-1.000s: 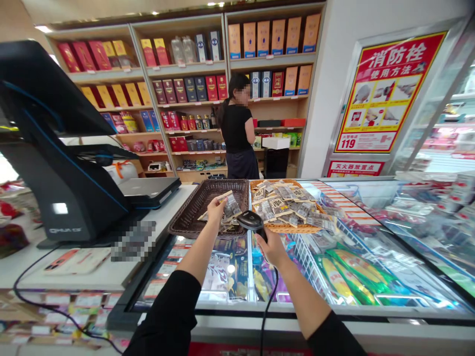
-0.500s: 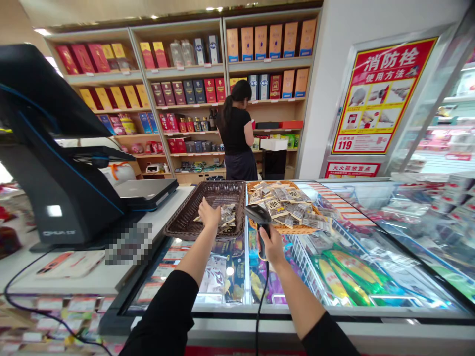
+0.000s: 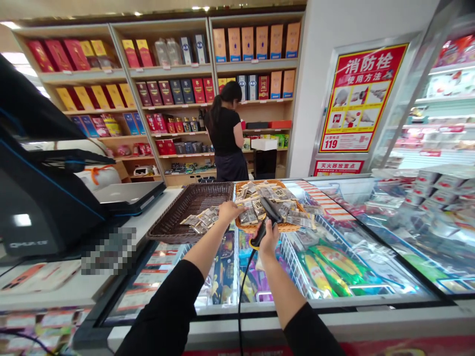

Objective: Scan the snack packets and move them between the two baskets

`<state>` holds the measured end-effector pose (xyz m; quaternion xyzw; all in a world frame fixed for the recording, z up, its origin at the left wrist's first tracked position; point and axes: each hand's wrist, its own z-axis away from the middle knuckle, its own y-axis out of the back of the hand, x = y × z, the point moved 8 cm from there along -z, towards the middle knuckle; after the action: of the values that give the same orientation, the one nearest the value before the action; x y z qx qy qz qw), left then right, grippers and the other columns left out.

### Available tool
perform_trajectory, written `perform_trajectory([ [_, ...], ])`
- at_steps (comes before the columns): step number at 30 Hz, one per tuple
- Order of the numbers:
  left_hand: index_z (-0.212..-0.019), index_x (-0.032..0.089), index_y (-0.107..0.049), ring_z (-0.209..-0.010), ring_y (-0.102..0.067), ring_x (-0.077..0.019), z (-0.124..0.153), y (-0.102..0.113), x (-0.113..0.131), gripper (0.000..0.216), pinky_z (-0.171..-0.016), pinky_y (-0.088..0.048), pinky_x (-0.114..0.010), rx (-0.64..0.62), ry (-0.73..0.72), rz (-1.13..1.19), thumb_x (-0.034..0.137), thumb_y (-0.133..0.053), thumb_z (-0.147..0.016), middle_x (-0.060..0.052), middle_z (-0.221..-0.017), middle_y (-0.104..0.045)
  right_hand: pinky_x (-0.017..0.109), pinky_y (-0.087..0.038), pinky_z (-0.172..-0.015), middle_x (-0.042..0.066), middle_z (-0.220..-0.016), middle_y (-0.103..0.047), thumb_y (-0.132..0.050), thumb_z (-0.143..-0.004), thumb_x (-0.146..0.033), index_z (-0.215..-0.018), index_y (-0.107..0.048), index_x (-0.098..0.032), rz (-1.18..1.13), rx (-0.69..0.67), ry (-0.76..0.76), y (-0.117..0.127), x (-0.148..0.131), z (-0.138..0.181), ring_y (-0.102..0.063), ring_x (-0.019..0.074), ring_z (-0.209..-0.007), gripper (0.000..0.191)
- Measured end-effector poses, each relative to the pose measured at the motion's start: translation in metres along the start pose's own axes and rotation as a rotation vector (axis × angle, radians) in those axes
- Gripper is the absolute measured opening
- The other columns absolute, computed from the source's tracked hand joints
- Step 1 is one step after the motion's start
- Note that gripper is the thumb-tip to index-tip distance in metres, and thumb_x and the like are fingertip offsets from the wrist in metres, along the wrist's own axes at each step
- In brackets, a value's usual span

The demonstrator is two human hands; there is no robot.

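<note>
My left hand (image 3: 228,211) is at the left edge of the orange wicker basket (image 3: 293,228), its fingers closed at the edge of a small snack packet (image 3: 248,216). The fingertips are partly hidden. My right hand (image 3: 267,238) grips a black barcode scanner (image 3: 270,209) by its handle, in front of the orange basket. The scanner's head overlaps the heaped packets there, and its cable hangs down. Left of my left hand, a dark brown wicker basket (image 3: 159,225) holds several similar packets (image 3: 202,219).
Both baskets stand on a glass-topped freezer (image 3: 374,247) with bagged goods inside. A checkout terminal (image 3: 44,198) and a flat scale (image 3: 128,194) are on the left counter. Beyond, a person in black (image 3: 226,133) stands at shelves of boxes. Stacked tubs (image 3: 438,185) are at right.
My left hand has moved right, out of the dark basket to the packets in the orange one. The scanner has turned in my right hand, and the view has shifted rightward.
</note>
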<state>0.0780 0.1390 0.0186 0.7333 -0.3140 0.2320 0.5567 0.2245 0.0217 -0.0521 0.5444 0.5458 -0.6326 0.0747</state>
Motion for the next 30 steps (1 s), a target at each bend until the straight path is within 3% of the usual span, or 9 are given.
perform_trajectory([
  [3, -0.049, 0.018, -0.053, -0.059, -0.055, -0.016, 0.0, 0.004, -0.002, 0.035, -0.055, -0.038, -0.023, -0.046, -0.042, 0.252, 0.047, -0.073, -0.053, 0.0, -0.049, -0.053, 0.022, -0.037, -0.032, -0.007, -0.054, -0.048, -0.046, -0.082, -0.054, -0.077, -0.038, -0.023, 0.014, -0.023, -0.005, -0.005, -0.002, 0.003, -0.043, 0.0091, -0.033, 0.032],
  [6, -0.06, 0.018, -0.05, -0.051, -0.053, -0.0113, -0.004, 0.014, -0.015, 0.033, -0.051, -0.039, -0.021, -0.065, 0.048, 0.554, 0.046, -0.068, -0.062, 0.003, -0.051, -0.052, 0.023, -0.037, -0.033, -0.006, -0.053, -0.05, -0.046, -0.083, -0.052, -0.076, -0.039, -0.023, 0.037, -0.081, 0.011, -0.011, -0.006, 0.008, -0.044, 0.0098, -0.033, 0.031],
  [8, -0.068, 0.019, -0.049, -0.047, -0.052, -0.01, -0.008, 0.029, -0.031, 0.031, -0.049, -0.041, -0.021, -0.002, 0.123, 0.689, 0.046, -0.063, -0.068, 0.004, -0.053, -0.053, 0.023, -0.036, -0.034, -0.006, -0.052, -0.05, -0.046, -0.085, -0.05, -0.075, -0.041, -0.023, 0.094, -0.16, 0.03, -0.018, -0.008, 0.014, -0.043, 0.0102, -0.032, 0.029],
  [12, -0.075, 0.019, -0.052, -0.043, -0.048, -0.0098, -0.011, 0.067, -0.071, 0.03, -0.045, -0.037, -0.02, 0.152, 0.101, 0.575, 0.045, -0.064, -0.068, 0.004, -0.052, -0.053, 0.023, -0.034, -0.036, -0.005, -0.046, -0.05, -0.052, -0.082, -0.043, -0.076, -0.053, -0.022, 0.402, -0.425, 0.156, -0.04, -0.014, 0.032, -0.044, 0.0125, -0.034, 0.022],
  [15, -0.078, 0.018, -0.057, -0.043, -0.048, -0.0106, -0.008, 0.079, -0.095, 0.034, -0.044, -0.034, -0.02, 0.173, 0.054, 0.518, 0.048, -0.065, -0.065, 0.003, -0.051, -0.055, 0.023, -0.037, -0.045, -0.001, -0.055, -0.058, -0.058, -0.078, -0.035, -0.079, -0.061, -0.021, 0.6, -0.574, 0.292, -0.054, -0.017, 0.046, -0.053, 0.0158, -0.048, 0.014],
  [17, -0.081, 0.017, -0.058, -0.045, -0.05, -0.0114, -0.006, 0.081, -0.106, 0.039, -0.045, -0.034, -0.02, 0.193, 0.054, 0.552, 0.051, -0.065, -0.064, 0.003, -0.052, -0.057, 0.024, -0.037, -0.048, 0.0, -0.058, -0.06, -0.058, -0.078, -0.031, -0.078, -0.062, -0.02, 0.653, -0.626, 0.296, -0.058, -0.015, 0.051, -0.055, 0.0169, -0.052, 0.012],
  [24, -0.083, 0.016, -0.059, -0.045, -0.049, -0.0103, -0.01, 0.067, -0.102, 0.042, -0.045, -0.032, -0.019, 0.144, 0.025, 0.637, 0.053, -0.065, -0.063, 0.003, -0.053, -0.058, 0.023, -0.036, -0.044, -0.002, -0.05, -0.056, -0.062, -0.075, -0.032, -0.073, -0.062, -0.021, 0.532, -0.603, 0.109, -0.05, 0.002, 0.046, -0.055, 0.0175, -0.049, 0.011],
  [30, -0.079, 0.016, -0.059, -0.047, -0.05, -0.0102, -0.006, 0.072, -0.102, 0.034, -0.047, -0.035, -0.019, 0.189, 0.037, 0.642, 0.046, -0.065, -0.065, 0.003, -0.052, -0.056, 0.024, -0.038, -0.044, -0.003, -0.047, -0.054, -0.064, -0.072, -0.032, -0.071, -0.061, -0.021, 0.474, -0.555, -0.029, -0.042, 0.012, 0.042, -0.056, 0.0186, -0.049, 0.012],
])
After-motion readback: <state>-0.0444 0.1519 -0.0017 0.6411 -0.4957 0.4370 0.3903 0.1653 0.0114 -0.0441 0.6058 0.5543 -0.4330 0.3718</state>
